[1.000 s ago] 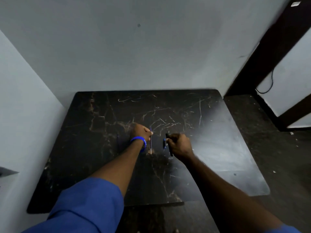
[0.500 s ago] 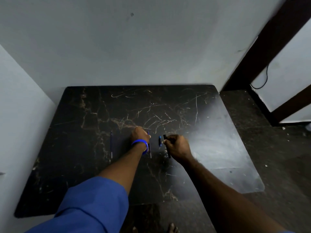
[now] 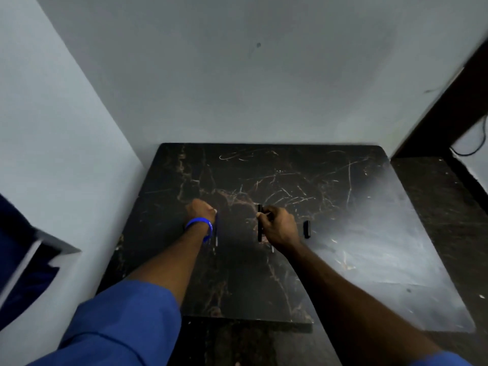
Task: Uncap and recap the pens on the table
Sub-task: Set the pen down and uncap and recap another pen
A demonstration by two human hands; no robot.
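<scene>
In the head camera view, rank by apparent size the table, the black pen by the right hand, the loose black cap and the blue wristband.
1. table
2. black pen
3. blue wristband and loose black cap: too close to rank.

Dark marble table (image 3: 343, 260) against grey walls (image 3: 237, 75)

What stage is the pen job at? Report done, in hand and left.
Done: one black cap lies loose on the table, right of the right hand, so at least one pen looks uncapped. In hand: the right hand grips a black pen; the left hand is closed on a thin pen. Left: recapping. How many pens remain, I cannot tell.
</scene>
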